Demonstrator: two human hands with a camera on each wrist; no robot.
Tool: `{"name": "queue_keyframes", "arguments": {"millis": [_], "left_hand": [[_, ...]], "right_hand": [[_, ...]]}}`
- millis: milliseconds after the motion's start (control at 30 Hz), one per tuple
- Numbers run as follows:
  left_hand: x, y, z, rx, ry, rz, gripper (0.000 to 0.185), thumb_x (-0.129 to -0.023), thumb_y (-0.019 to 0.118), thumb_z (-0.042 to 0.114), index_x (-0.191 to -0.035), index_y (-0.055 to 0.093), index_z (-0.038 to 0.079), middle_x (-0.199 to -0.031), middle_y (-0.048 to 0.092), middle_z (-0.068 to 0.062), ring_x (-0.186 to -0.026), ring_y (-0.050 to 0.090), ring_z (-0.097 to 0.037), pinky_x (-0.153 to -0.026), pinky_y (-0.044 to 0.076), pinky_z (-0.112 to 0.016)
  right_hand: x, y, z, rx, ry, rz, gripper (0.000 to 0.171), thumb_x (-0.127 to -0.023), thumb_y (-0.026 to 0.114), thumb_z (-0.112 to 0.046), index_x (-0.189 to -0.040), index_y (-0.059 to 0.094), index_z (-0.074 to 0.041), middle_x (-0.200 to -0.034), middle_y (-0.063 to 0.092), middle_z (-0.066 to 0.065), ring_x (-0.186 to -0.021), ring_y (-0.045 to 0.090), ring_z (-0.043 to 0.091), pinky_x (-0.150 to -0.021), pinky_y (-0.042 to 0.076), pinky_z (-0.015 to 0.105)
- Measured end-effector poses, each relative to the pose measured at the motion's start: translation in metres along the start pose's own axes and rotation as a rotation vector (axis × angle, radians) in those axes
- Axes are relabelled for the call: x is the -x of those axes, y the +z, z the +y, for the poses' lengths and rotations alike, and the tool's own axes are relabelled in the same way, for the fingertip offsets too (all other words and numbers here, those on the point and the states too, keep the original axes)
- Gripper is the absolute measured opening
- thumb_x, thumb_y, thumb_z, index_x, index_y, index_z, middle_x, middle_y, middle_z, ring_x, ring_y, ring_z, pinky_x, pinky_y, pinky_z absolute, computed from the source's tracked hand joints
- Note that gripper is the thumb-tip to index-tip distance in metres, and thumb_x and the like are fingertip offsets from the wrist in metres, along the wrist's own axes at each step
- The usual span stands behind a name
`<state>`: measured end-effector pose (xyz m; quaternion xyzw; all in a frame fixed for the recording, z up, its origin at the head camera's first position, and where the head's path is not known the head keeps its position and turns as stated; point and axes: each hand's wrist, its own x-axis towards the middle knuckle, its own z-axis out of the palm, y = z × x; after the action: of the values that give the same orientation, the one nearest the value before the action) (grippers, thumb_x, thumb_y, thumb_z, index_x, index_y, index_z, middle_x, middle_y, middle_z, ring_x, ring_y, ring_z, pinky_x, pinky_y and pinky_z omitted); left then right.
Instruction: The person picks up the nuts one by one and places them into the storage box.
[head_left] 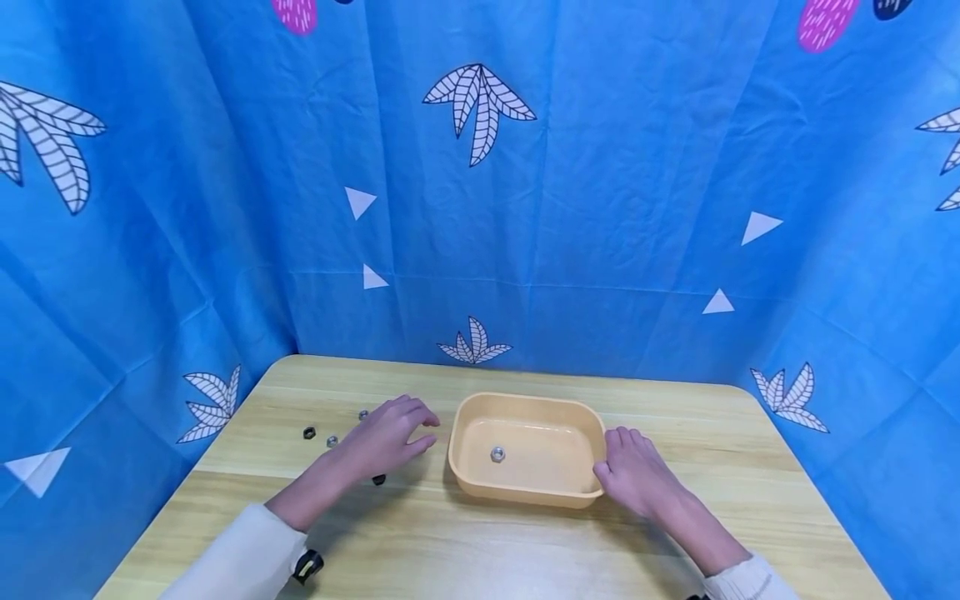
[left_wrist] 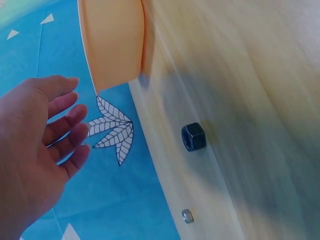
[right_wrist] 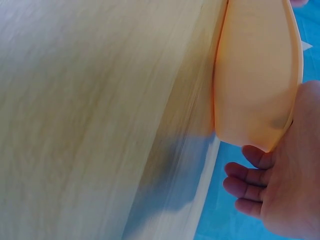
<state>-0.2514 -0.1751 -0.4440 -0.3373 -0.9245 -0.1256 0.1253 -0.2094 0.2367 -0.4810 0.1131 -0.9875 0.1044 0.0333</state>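
A shallow peach-orange plastic bin (head_left: 528, 496) stands on the wooden table, with one silver hex nut (head_left: 498, 454) on its floor. My right hand (head_left: 637, 471) grips the bin's right end, thumb over the rim and fingers curled against the outside. To the left of the bin hovers my left hand (head_left: 390, 433), its fingers loosely bent and nothing between them. Beneath and beside it lie a black nut (left_wrist: 193, 137) and a small silver nut (left_wrist: 187, 216). Farther left on the table are another black nut (head_left: 309, 432) and a silver nut (head_left: 332, 442).
The light wooden table (head_left: 480, 554) has rounded far corners. Blue curtains (head_left: 600, 208) with white leaf and triangle prints hang behind it and along both sides. A black band (head_left: 307, 566) sits at my left sleeve.
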Motion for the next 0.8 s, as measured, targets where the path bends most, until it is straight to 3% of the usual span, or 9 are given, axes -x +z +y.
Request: {"name": "queue_keyframes", "arguments": {"millis": [367, 800], "left_hand": [[0.019, -0.002, -0.009, 0.009, -0.058, -0.064, 0.022, -0.094, 0.077, 0.026, -0.113, 0.075, 0.014, -0.111, 0.074, 0.000, -0.109, 0.069, -0.019, -0.094, 0.060, -0.041], [0.045, 0.001, -0.028, 0.092, -0.079, -0.158, 0.025, -0.093, 0.078, 0.022, -0.116, 0.074, 0.014, -0.115, 0.072, 0.002, -0.109, 0.069, -0.017, -0.091, 0.060, -0.036]], "right_hand": [[0.001, 0.000, 0.000, -0.002, -0.002, 0.003, 0.036, -0.096, 0.055, -0.022, -0.119, 0.058, 0.006, -0.100, 0.057, 0.011, -0.094, 0.048, 0.026, -0.089, 0.044, 0.046], [0.000, 0.001, -0.001, -0.003, 0.006, 0.008, 0.026, -0.095, 0.056, -0.020, -0.109, 0.058, 0.002, -0.093, 0.052, 0.007, -0.088, 0.044, 0.024, -0.083, 0.041, 0.041]]}}
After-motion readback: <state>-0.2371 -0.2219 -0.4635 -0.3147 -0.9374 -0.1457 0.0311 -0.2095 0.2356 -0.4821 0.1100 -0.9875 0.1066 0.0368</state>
